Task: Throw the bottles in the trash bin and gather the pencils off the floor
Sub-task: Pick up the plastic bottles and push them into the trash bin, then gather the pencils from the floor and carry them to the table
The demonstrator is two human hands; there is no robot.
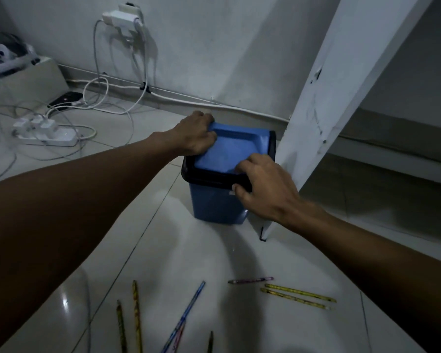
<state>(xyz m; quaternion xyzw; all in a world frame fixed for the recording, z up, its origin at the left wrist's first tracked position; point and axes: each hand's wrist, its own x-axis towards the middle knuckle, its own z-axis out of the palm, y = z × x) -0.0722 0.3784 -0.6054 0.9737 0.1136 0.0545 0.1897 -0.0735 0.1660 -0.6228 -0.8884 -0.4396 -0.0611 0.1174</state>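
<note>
Lighting's pretty dim here, so a lot is being lost. The inside of the trash bin (218,200) is being hidden completely by its blue swing lid (233,146), so whether any bottles are in there can't be told, and no bottles are being shown anywhere on the floor. Several pencils are being cut off by the bottom edge: the blue pencil (186,312), two dark yellowish ones (136,317) to its left, and a short stub (210,342) that's barely being made out. The stuff in the far left corner is just being seen as a blurry pile of cables around a power strip (46,135).

Both arms are being stretched forward over the tiled floor (178,250) to the bin. The left hand (195,133) is being curled over the lid's far left corner, fingers bent and clamped on the lid edge, fingertips tucked out of sight. The right hand (262,187) is being laid on the near right corner: fingers are being pressed flat and close together onto the lid, with the thumb hooked under the black rim (204,178), so the rim is being pinched.

The bin is being kept right under both sets of fingers, just beside a white table leg (323,103). Well back from the right fingers, a purple pencil (251,280) and two yellow pencils (299,296) are lying loose on the tiles.
</note>
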